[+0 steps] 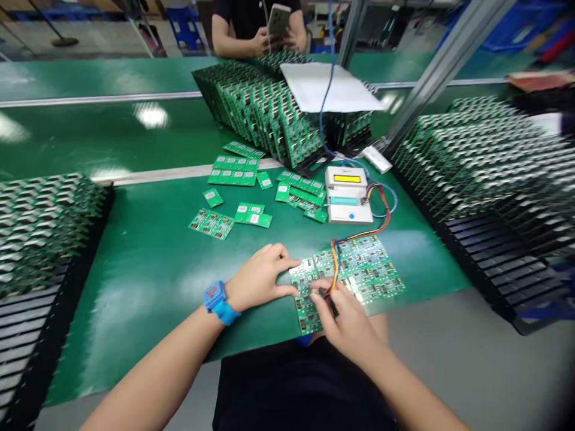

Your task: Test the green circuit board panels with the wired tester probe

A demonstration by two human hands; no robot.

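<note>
My left hand (265, 272) wears a blue watch (220, 302). Its thumb and forefinger are closed on the left edge of a green circuit board (305, 275), holding it near the table's front edge. Over that board, my right hand (344, 314) pinches the end of a multicoloured wire cable (336, 263); the fingers mostly hide its plug, and contact with the board cannot be made out. A wider panel of circuit boards (372, 269) lies to the right. The cable runs back to a white programmer box (349, 194) with a lit yellow display.
Small green boards (233, 170) lie in groups mid-table. Black racks packed with upright boards stand at the left (45, 233), right (467, 161) and back (265, 108). A white sheet (330, 87) covers part of the back rack. Across the table, a person (260, 30) holds a phone.
</note>
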